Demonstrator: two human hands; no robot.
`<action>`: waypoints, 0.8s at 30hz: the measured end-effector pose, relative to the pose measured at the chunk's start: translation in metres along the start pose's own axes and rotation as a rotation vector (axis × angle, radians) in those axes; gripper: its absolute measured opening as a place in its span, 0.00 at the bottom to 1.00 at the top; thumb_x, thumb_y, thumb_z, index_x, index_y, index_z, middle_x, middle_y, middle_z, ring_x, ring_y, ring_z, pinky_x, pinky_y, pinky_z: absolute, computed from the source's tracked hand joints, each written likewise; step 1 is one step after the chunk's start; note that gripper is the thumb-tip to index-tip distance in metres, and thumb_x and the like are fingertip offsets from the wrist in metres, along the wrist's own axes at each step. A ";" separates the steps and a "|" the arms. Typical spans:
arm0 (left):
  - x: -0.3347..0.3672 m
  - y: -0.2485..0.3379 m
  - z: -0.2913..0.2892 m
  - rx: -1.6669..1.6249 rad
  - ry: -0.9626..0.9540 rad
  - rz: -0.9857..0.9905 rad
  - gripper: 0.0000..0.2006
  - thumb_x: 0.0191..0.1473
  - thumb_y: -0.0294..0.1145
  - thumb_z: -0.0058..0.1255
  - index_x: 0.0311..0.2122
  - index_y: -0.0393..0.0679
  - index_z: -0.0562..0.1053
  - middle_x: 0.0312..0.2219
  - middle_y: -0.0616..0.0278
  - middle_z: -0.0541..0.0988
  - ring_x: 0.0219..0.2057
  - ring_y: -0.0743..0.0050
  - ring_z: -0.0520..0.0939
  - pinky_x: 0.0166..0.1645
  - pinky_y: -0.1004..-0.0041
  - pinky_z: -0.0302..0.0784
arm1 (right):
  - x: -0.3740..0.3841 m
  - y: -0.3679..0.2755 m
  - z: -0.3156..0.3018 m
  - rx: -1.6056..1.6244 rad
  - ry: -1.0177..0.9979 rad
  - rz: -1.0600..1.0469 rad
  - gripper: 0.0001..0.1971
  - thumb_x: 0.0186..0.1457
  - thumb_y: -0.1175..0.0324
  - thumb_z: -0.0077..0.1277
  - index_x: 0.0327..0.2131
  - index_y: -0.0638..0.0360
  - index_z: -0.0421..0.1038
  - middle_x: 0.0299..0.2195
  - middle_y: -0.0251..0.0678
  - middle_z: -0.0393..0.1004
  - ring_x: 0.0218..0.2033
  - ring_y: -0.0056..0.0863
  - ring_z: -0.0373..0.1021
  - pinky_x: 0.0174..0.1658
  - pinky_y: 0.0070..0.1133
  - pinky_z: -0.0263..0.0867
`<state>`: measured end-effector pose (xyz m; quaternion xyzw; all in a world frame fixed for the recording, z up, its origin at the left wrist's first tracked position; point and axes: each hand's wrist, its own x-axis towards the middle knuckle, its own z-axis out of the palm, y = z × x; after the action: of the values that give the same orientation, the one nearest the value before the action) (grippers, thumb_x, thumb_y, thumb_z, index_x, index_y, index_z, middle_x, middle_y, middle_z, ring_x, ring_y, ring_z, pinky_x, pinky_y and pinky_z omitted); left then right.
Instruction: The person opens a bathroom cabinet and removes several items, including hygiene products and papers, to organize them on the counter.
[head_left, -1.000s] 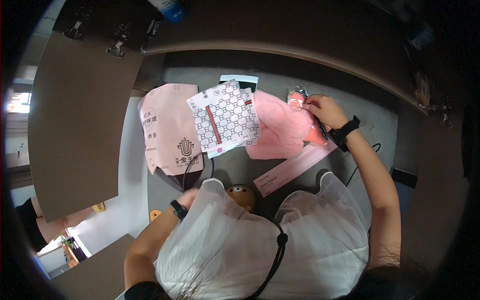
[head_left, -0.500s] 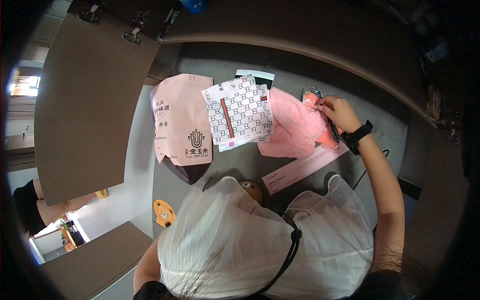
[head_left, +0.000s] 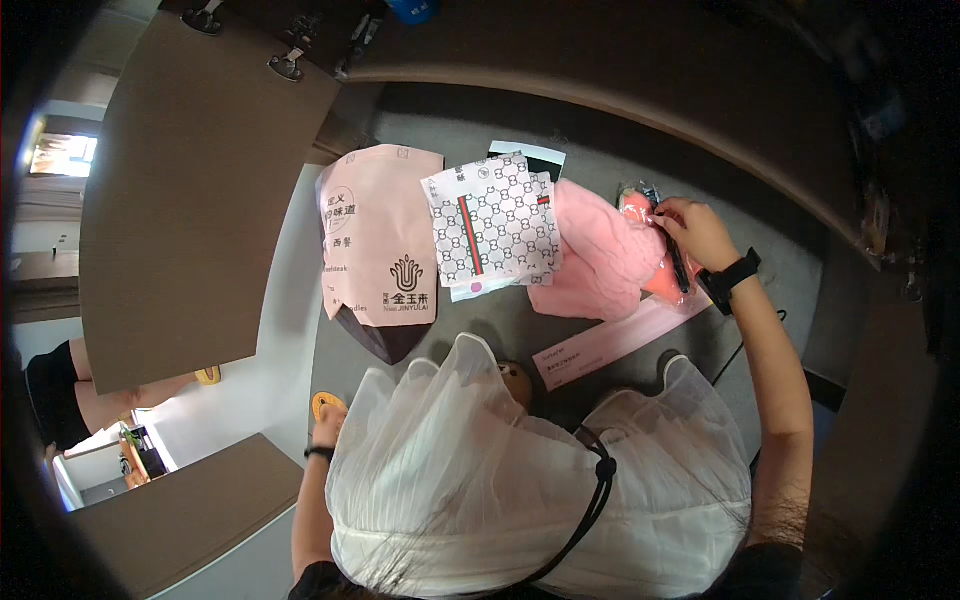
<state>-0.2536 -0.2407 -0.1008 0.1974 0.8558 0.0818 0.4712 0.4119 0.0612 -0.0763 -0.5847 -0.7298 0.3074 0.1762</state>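
Note:
My right hand point(head_left: 695, 230) pinches the upper edge of a transparent plastic packet point(head_left: 672, 275) with orange-pink contents. Against the packet's left side lies a fluffy pink cloth item point(head_left: 600, 250). Patterned white paper sheets or bags point(head_left: 495, 225), with a green and red stripe, overlap the fluffy item. My left hand point(head_left: 328, 427) is low at the left, beside my white skirt. Its fingers are closed on a flat yellow-orange thing with a bear face point(head_left: 324, 403), whose lower part is hidden. A long pale pink printed strip point(head_left: 610, 345) lies below the packet.
A large pink paper bag point(head_left: 385, 235) lies on the grey floor at the left. An open brown cabinet door point(head_left: 200, 200) stands beyond it. Dark shelf edges point(head_left: 560, 90) run across the top. Another person's legs point(head_left: 115, 395) show at far left.
My left hand has come into sight and closed on the bear-faced thing, which has shifted slightly left. My right hand stays at the packet. The whole view has drifted a little.

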 end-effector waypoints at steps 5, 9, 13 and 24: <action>0.023 0.165 0.053 -0.227 0.108 0.258 0.48 0.41 0.62 0.48 0.59 0.58 0.33 0.57 0.53 0.47 0.56 0.45 0.51 0.47 0.47 0.60 | -0.001 -0.022 -0.003 -0.071 0.005 0.008 0.10 0.47 0.67 0.47 0.31 0.63 0.70 0.27 0.44 0.71 0.27 0.37 0.68 0.32 0.25 0.63; 0.031 0.215 0.086 -0.263 -0.083 0.499 0.43 0.44 0.51 0.51 0.59 0.53 0.38 0.53 0.55 0.56 0.53 0.55 0.59 0.49 0.53 0.60 | -0.008 -0.023 0.000 -0.144 0.041 -0.038 0.10 0.47 0.66 0.46 0.31 0.63 0.70 0.27 0.44 0.71 0.27 0.38 0.68 0.31 0.27 0.64; 0.023 0.224 0.117 -0.219 -0.177 0.533 0.35 0.48 0.43 0.50 0.57 0.43 0.49 0.50 0.58 0.62 0.50 0.67 0.63 0.51 0.69 0.60 | -0.014 -0.016 0.001 -0.134 0.018 -0.052 0.11 0.47 0.65 0.46 0.30 0.63 0.70 0.27 0.45 0.71 0.27 0.40 0.68 0.31 0.29 0.63; 0.031 0.278 0.133 0.507 -0.040 0.988 0.34 0.44 0.45 0.52 0.55 0.43 0.56 0.54 0.41 0.54 0.59 0.43 0.44 0.60 0.63 0.42 | -0.013 -0.038 0.000 -0.180 -0.059 -0.080 0.11 0.48 0.64 0.45 0.30 0.62 0.70 0.28 0.45 0.71 0.31 0.41 0.67 0.36 0.32 0.63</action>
<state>-0.0840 0.0189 -0.1060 0.6841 0.6451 0.0810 0.3307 0.3871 0.0440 -0.0504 -0.5592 -0.7820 0.2505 0.1137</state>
